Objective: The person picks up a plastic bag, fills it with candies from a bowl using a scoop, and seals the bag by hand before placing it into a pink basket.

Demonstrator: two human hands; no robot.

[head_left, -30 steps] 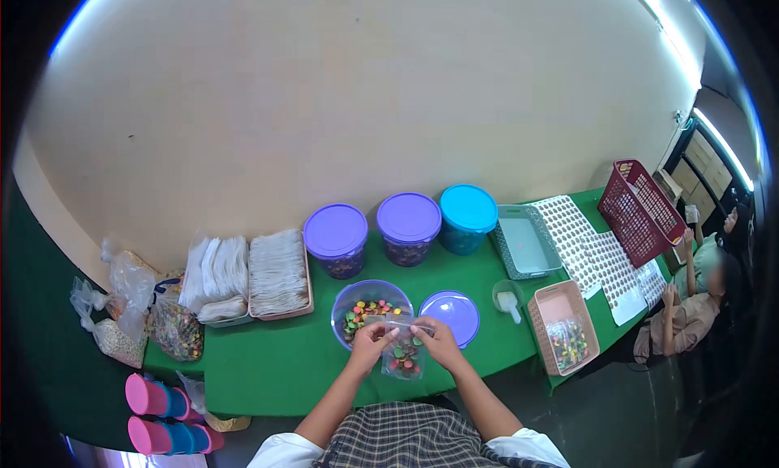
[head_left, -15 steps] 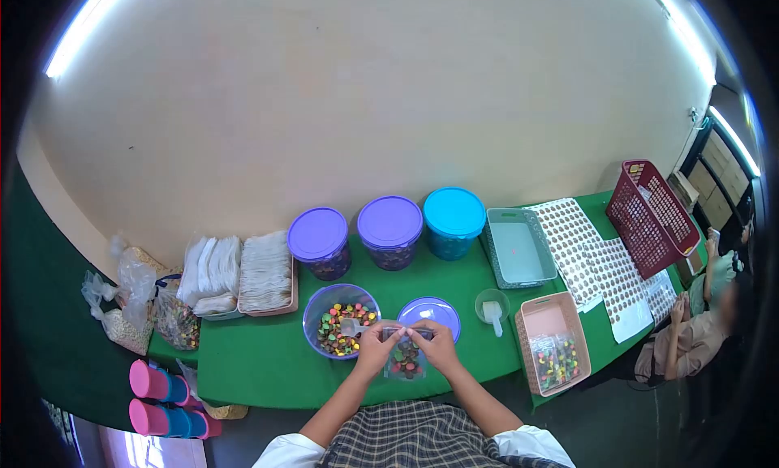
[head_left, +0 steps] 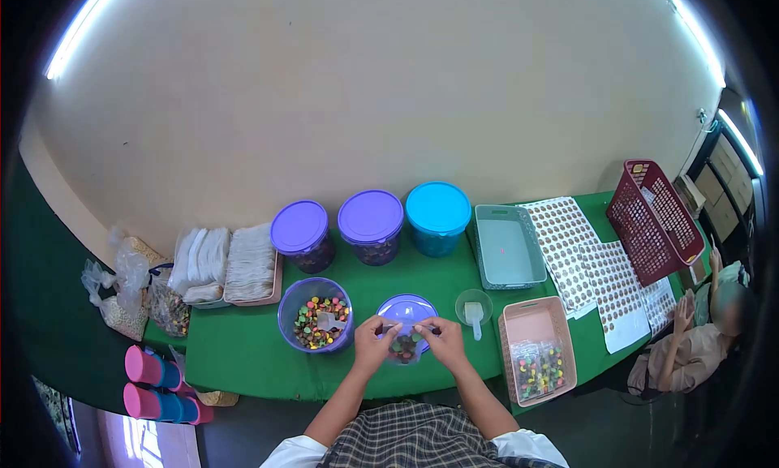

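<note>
A clear bag of colourful candies (head_left: 403, 350) hangs between my two hands, in front of a purple lid (head_left: 407, 307). My left hand (head_left: 375, 341) pinches its top left edge, and my right hand (head_left: 444, 340) pinches the top right. Left of them stands an open purple tub (head_left: 286, 326) of candies with a clear scoop (head_left: 329, 321) lying in it. To the right, a small clear bowl (head_left: 464, 298) holds a white scoop (head_left: 476, 322). Beyond it, filled candy bags (head_left: 539, 371) lie in a pink basket (head_left: 516, 319).
Two purple-lidded tubs (head_left: 299, 226) (head_left: 371, 216) and a blue-lidded tub (head_left: 438, 208) line the back. Stacked white packets (head_left: 251, 265), a grey-green basket (head_left: 511, 249), sticker sheets (head_left: 621, 294) and a maroon basket (head_left: 653, 221) stand around. Another person (head_left: 690, 350) sits at the right.
The camera view has shifted, moving the table items leftward in the picture. My hands hold the bag a little higher, over the purple lid, with its top more bunched and tilted.
</note>
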